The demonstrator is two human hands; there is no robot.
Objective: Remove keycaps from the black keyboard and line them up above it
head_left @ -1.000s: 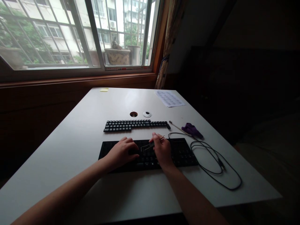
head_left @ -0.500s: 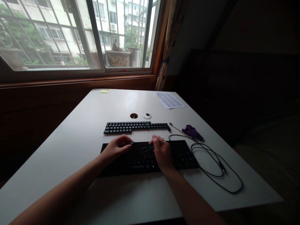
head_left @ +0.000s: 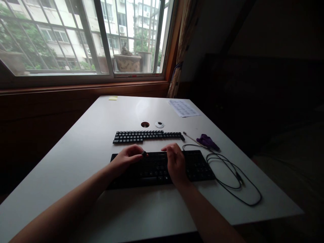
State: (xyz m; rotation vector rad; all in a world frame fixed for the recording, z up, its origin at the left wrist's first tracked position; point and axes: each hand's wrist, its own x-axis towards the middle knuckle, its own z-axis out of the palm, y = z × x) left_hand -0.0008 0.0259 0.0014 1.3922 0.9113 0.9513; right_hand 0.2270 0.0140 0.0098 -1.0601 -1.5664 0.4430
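My left hand [head_left: 128, 155] pinches a small dark keycap [head_left: 144, 153] between thumb and fingertips, just above the black keyboard [head_left: 149, 173]. A speck of orange shows at the keycap's lower edge. Over the right half of the keyboard is my right hand [head_left: 175, 162], its fingers curled and the index finger pointing left. Within it the wire keycap puller is almost wholly hidden; only a faint glint shows between the fingers. Behind the keyboard, loose black keycaps [head_left: 136, 135] lie in close rows. Both forearms cover part of the keyboard's front edge.
A black cable [head_left: 249, 204] lies coiled at the right. Beside it are a purple cloth [head_left: 208, 141] and a thin stick [head_left: 191, 137]. Printed paper [head_left: 183, 108], a yellow note [head_left: 113, 98], a round desk hole [head_left: 145, 124] and its white cover [head_left: 159, 125] are farther back.
The puller's wire loops, which stuck out leftward from my right hand, are now out of sight, and that hand has turned. The keycap in my left hand has tilted.
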